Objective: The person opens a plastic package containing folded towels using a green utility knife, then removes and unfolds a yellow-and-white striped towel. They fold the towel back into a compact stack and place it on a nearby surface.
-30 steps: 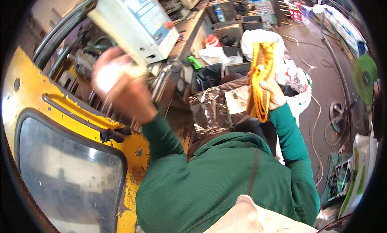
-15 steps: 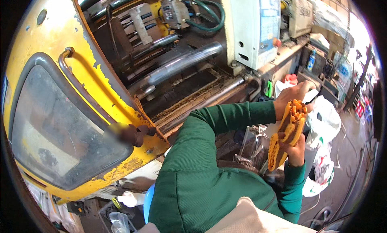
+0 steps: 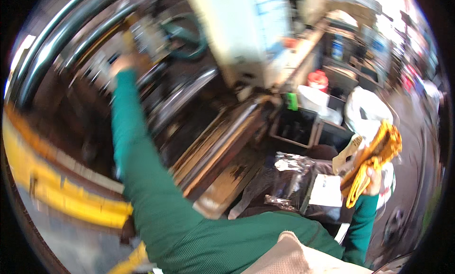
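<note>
My left hand [image 3: 124, 65] reaches far into a machine with thick steel bars [image 3: 61, 46]. It is smeared by motion, so I cannot make out its fingers or whether it touches the metal parts around it. Low on the right, my right hand [image 3: 374, 181] is closed on a bundle of orange-yellow and brown striped pieces [image 3: 386, 141] with jagged edges. The bundle is tilted, its upper end pointing away from me. Beside it are a beige tag-like piece [image 3: 347, 155] and a white sheet [image 3: 326, 190].
The machine's yellow door [image 3: 71, 193] lies at lower left. A pale cabinet [image 3: 237, 37] stands beyond the bars. Black bins [image 3: 296, 127], a red-capped container [image 3: 318, 80], a white plastic bag [image 3: 365, 108] and crumpled clear plastic [image 3: 291, 179] are on the right.
My left hand has left the striped bundle and swung far left into the machine. The bundle stays in my right hand. The door has shifted lower left in view, showing more of the machine's inside.
</note>
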Tool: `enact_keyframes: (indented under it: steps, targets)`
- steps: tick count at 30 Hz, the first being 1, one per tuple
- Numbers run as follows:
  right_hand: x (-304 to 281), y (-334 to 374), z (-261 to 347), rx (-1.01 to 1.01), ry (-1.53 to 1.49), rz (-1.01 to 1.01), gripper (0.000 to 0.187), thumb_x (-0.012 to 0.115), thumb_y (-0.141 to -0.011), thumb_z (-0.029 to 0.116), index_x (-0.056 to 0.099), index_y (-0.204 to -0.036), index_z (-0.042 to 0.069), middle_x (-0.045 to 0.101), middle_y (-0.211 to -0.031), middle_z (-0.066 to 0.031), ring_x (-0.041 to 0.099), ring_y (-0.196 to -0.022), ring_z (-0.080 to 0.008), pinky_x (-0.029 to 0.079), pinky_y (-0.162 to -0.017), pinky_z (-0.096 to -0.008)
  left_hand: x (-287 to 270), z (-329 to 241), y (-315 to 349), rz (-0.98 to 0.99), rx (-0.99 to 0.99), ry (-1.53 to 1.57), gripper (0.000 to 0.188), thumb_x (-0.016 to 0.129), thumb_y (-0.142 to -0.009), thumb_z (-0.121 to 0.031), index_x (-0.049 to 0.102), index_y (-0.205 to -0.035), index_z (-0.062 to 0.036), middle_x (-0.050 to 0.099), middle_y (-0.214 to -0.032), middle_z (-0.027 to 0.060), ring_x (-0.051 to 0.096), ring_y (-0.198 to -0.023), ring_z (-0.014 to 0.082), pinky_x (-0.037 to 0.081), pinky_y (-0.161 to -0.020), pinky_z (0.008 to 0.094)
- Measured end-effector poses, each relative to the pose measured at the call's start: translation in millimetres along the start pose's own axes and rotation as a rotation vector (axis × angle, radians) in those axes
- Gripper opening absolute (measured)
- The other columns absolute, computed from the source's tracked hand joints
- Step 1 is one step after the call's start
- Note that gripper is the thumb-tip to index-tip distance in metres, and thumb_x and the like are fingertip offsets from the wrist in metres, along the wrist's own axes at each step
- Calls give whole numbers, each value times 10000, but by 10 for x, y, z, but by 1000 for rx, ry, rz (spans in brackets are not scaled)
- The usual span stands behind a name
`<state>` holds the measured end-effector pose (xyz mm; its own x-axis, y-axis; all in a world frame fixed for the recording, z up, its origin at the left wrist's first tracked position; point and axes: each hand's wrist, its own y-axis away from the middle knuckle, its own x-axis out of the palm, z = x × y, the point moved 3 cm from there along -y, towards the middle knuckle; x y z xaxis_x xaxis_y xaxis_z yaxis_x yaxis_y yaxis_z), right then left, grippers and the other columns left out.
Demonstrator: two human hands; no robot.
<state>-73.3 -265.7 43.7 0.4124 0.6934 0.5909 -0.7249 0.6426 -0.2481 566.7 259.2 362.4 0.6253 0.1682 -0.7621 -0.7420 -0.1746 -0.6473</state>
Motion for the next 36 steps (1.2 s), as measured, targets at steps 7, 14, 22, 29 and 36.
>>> enact_keyframes:
  steps: [7, 14, 22, 29, 36]
  targets:
    - [-349, 249, 612, -207, 46, -249, 488, 706, -673, 111, 475, -1101, 80, 576, -1038, -107, 610, -881, -218, 530, -804, -336, 1015, 358, -760, -327, 291, -587, 241, 469, -923, -216, 700, -913, -146, 684, -986, 47, 662, -936, 207, 557, -706, 378]
    - [-389, 495, 966, -270, 54, -400, 475, 695, -721, 81, 489, -1147, 44, 603, -1015, -97, 638, -870, -198, 536, -814, -324, 751, -264, -370, -258, 446, -495, 234, 477, -886, -117, 709, -876, -87, 684, -949, 86, 675, -860, 229, 549, -705, 317]
    - [-240, 144, 787, -225, 77, -293, 481, 700, -698, 102, 467, -1113, 36, 589, -979, -111, 649, -832, -263, 547, -787, -382, 1062, -514, -703, -411, 504, -47, 319, 394, -943, -274, 567, -1133, -85, 620, -1041, 193, 604, -971, 330, 495, -813, 431]
    - [-710, 858, 936, -364, 217, -489, 478, 698, -677, 163, 497, -1096, 52, 583, -1003, -86, 599, -912, -208, 499, -847, -331, 267, -499, -234, -193, 162, 406, 577, 482, -860, -545, 648, -1112, -53, 631, -1048, 246, 553, -1082, 335, 403, -942, 509]
    - [-704, 1099, 760, -330, 178, -437, 472, 686, -700, 169, 496, -1107, 24, 609, -977, -124, 632, -851, -224, 538, -791, -338, -326, -296, 1510, -392, 365, 669, 593, 491, -849, -557, 648, -1111, -49, 626, -1060, 247, 558, -1078, 339, 407, -941, 502]
